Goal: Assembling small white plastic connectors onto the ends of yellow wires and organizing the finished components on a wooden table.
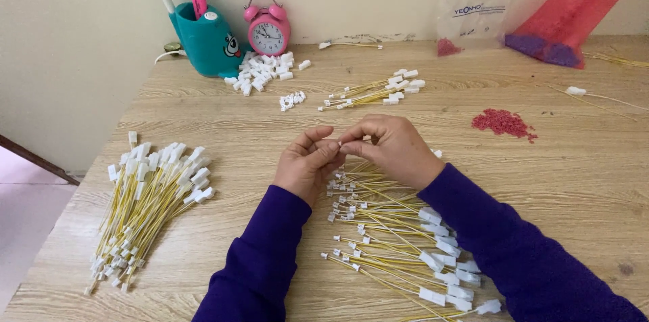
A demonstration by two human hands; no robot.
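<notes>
My left hand (305, 162) and my right hand (392, 147) meet at the middle of the wooden table (541, 180), fingertips pinched together on a small white connector (337, 143) at the end of a yellow wire. The wire itself is mostly hidden under my right hand. Just below my hands lies a loose spread of yellow wires with white connectors (399, 241). Both sleeves are dark purple.
A big bundle of the same wires (145, 203) lies at the left. Farther back sit a pile of white connectors (263, 70), a smaller wire bundle (375, 92), red beads (503, 122), a teal pen holder (206, 41), a pink alarm clock (268, 28) and plastic bags (561, 14).
</notes>
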